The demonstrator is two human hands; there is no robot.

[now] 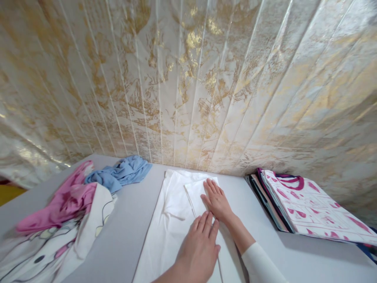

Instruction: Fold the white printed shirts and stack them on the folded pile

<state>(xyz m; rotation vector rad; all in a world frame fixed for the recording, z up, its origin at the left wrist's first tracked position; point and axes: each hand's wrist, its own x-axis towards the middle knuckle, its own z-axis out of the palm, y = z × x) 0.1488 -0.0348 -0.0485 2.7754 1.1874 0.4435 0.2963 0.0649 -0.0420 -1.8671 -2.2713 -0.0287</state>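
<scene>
A white garment (pixel 172 200) lies partly folded on the table in front of me, one section turned over toward its middle. My left hand (pixel 200 243) rests palm down on its near part, fingers stretched out and pointing away from me. Farther up, my right hand (pixel 217 199) presses flat on the folded-over section, near the garment's right edge. The fingertips of my left hand come close to my right wrist. Parts of the cloth under both hands are hidden. Neither hand grips anything.
On the left lie a crumpled blue cloth (pixel 123 171), a pink garment (pixel 64 200) and a white printed cloth (pixel 59 251). To the right is a stack of folded clothes topped by a white-and-pink printed shirt (pixel 318 208). A gold-patterned curtain (pixel 188 86) hangs behind the table (pixel 123 228).
</scene>
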